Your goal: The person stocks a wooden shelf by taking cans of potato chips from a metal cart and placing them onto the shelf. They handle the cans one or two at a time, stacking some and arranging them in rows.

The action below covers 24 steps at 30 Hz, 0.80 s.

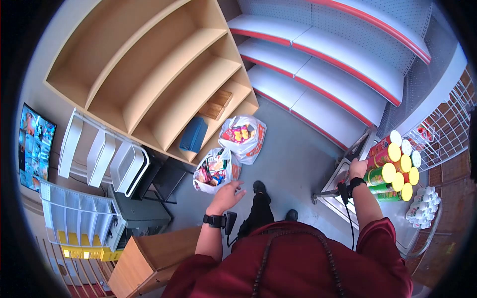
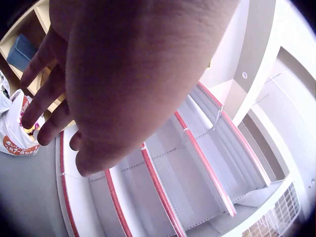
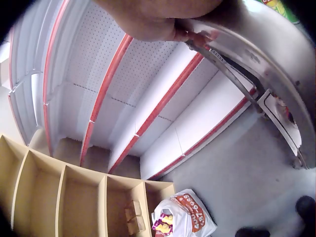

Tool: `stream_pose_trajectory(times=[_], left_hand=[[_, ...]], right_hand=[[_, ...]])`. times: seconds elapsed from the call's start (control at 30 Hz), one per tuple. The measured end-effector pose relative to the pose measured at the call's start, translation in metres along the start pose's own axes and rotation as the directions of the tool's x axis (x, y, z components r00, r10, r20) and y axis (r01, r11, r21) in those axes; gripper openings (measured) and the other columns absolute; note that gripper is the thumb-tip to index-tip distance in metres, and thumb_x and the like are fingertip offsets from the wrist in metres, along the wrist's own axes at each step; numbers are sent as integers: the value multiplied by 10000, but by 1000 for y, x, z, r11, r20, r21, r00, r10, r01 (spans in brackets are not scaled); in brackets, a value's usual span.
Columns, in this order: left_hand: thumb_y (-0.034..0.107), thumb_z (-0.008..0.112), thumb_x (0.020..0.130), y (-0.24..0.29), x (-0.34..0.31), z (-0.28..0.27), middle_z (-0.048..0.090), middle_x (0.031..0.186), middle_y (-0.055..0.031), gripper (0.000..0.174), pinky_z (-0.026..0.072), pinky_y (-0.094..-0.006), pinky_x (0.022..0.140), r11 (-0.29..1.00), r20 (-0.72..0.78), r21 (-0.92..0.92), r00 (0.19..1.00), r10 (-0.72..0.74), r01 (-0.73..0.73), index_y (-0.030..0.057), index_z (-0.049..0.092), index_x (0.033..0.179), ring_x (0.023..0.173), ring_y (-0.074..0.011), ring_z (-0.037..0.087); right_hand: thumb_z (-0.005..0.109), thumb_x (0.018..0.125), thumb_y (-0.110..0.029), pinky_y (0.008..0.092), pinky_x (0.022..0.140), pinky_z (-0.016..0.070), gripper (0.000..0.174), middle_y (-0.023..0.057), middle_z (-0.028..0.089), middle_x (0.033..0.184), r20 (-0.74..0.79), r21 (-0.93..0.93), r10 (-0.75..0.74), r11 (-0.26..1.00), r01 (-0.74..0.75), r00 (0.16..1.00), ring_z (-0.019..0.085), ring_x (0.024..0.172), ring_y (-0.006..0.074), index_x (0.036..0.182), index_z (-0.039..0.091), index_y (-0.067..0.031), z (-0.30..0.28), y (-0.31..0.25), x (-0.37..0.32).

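White shelves with red edges (image 1: 348, 54) rose ahead of me, and a pale wooden shelf unit (image 1: 164, 69) stood to their left, over a grey floor (image 1: 298, 131). My right hand (image 1: 357, 169) gripped the near rim of the metal stand (image 3: 276, 52), fingers curled over its edge close to the corner, probably to steady the stand or myself; what the thumb pinched underneath, I cannot tell. Just beside that hand, the tall cans (image 1: 382, 174) stood upright and bunched together on the stand, a grouping that seemed to let them brace one another. The wrapped pack of small white containers (image 1: 422, 206) sat further along, towards the outer edge. My left hand (image 1: 226, 196) hung free over the floor, fingers loosely spread, holding nothing. Two filled plastic bags (image 1: 252, 155) leaned together against the foot of the wooden unit, which likely helped keep them from slumping
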<state>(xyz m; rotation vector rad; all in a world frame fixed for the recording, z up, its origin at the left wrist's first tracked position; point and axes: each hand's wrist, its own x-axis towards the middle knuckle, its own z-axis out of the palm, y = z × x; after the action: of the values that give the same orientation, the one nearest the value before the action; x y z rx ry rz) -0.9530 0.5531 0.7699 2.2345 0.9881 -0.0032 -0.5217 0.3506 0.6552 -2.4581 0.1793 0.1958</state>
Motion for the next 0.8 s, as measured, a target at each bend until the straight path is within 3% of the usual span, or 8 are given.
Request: stream_pose_trajectory(times=[0.3,0.43,0.8], left_hand=[[309,600,825,11,26,-14,635,947,-163,395,486,-378,758,1000,121,20,993,2,-4,53,569,1123,872,-313,617],[321,592,828,6,55,-22,633,958,-170,404,478,-384,780,990,86,78,990,107,-114,54,564,1131,886,-322,608],[323,583,828,24,70,-29,637,966,-161,405,479,-389,777,994,91,46,991,94,-98,53,559,1130,898,-320,608]], right_hand=[[560,779,-224,446,882,419,440,282,568,1074,19,24,7,1000,-7,1000,549,1011,427,1100,453,57,-9,-4,-11],[556,778,-218,456,868,426,439,279,578,1056,-4,-14,22,1000,-22,1000,556,997,428,1107,442,49,-9,-9,-13],[553,784,-244,452,867,425,446,283,576,1053,27,-58,19,998,-18,999,552,1013,415,1094,430,52,-13,-11,-13]])
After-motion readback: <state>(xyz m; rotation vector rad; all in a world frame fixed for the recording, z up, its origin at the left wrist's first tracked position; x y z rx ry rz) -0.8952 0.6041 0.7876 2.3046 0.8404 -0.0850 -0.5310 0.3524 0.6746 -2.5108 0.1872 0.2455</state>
